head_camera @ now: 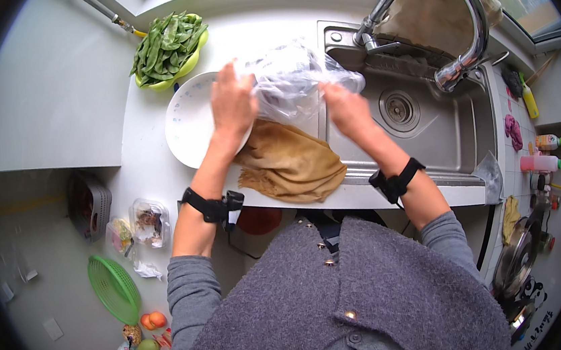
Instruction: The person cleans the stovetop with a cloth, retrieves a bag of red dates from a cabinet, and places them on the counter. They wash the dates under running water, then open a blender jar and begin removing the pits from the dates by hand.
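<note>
A clear plastic bag, which bears some printing, is stretched between my two hands above the counter and the sink's left rim. My right hand pinches the bag's right side. At its left edge, my left hand grips it, though motion blurs the fingers. Whatever the bag may contain cannot be made out. Beneath my left hand and wrist lies a white plate with small blue marks. A crumpled tan cloth lies below the bag, partly against the plate and the sink rim.
Flat green bean pods fill a yellow-green bowl at the back left. A chrome faucet arches over the steel sink. Leftwards stand a clear plastic box and a green basket. Bottles line the right side.
</note>
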Demonstrator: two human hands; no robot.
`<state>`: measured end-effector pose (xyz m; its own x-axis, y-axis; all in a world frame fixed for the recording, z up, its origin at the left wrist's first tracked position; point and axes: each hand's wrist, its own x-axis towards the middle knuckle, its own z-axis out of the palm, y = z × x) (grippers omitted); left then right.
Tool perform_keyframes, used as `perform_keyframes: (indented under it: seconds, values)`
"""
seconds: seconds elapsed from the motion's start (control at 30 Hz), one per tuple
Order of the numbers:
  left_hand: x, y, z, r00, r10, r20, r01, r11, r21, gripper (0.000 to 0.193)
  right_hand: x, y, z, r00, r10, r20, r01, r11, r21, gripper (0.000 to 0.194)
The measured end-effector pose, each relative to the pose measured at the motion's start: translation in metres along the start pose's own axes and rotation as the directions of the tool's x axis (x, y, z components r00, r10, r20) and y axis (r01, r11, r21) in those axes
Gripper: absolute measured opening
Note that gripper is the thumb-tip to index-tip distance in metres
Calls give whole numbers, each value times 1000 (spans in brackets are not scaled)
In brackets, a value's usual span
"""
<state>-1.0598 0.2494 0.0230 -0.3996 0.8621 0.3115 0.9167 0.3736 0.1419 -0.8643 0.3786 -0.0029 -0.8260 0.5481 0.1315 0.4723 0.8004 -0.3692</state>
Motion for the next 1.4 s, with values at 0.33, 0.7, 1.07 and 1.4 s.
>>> perform_keyframes:
  seconds: [0.33,0.7,1.07,1.4]
  values:
    - [9,15,-25,993,-5,-114,-21,975,-223,37,-4,-12,-16,987,44,-157,-27,994,108,29]
    - [-13,48,10,973,-90,213,140,962,-233,91,20,-23,-5,913,189,-361,5,880,474,10]
    - [30,28,17,931,-298,-211,141,826,-545,43,26,-11,-68,698,501,-511,183,566,804,12]
    - [39,30,-10,927,-119,-356,47,978,-202,19,6,-45,-99,575,82,-814,308,900,309,29]
